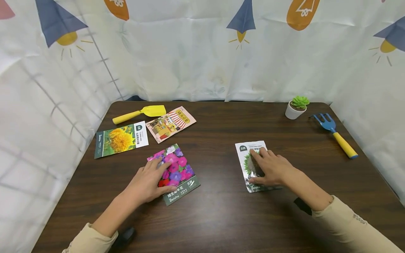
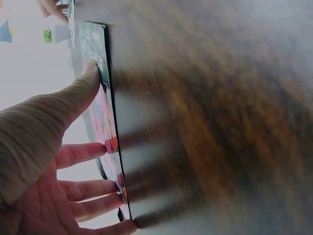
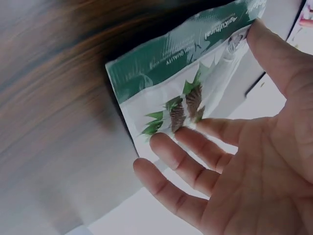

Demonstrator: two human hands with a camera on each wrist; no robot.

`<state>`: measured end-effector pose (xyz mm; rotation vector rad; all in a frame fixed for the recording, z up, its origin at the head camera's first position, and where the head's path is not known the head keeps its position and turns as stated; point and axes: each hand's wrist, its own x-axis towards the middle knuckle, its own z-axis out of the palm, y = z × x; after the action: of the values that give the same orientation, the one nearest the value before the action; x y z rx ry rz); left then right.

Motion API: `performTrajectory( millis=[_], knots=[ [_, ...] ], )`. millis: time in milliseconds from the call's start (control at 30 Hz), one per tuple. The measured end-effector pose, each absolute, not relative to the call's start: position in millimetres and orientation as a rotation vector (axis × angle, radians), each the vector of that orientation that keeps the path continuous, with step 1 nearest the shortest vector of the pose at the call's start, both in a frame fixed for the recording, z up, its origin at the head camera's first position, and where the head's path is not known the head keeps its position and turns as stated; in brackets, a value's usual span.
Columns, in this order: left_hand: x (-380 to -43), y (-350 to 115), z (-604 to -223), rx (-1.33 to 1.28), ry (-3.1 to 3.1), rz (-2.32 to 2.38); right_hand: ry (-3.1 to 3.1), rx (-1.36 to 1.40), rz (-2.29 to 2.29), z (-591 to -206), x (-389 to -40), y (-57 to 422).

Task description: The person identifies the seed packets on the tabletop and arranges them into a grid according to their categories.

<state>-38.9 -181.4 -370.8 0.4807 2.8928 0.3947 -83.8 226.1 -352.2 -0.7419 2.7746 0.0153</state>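
Note:
My left hand (image 1: 146, 182) rests on a flower seed packet (image 1: 178, 167) with pink and purple blooms, lying flat on the dark wooden table. In the left wrist view the thumb touches the packet's green end (image 2: 93, 41), and the spread fingers touch its flower picture. On the right, my right hand (image 1: 272, 168) lies over a white and green seed packet (image 1: 246, 151) with a leafy plant picture, partly hiding it. The right wrist view shows the thumb at the edge of this packet (image 3: 156, 73) and the slightly bent fingertips against its face.
At the left lie a yellow-flower packet (image 1: 121, 139), a pink packet (image 1: 171, 123) with a shop picture, and a yellow trowel (image 1: 140, 113). A small potted succulent (image 1: 296, 107) stands at the back right, near a blue hand fork (image 1: 335, 135) with a yellow handle.

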Motion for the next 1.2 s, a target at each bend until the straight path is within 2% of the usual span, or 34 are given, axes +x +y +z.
performTrajectory(
  millis=[267, 500, 1200],
  knots=[
    [-40, -182, -371, 0.489, 2.893, 0.397, 2.671, -0.497, 0.012, -347, -83, 243],
    [-42, -180, -371, 0.482, 2.877, 0.383, 2.674, -0.391, 0.036, -348, -77, 258],
    [-46, -173, -372, 0.54, 2.877, 0.386, 2.844, -0.585, 0.056, -358, -62, 280]
  ],
)
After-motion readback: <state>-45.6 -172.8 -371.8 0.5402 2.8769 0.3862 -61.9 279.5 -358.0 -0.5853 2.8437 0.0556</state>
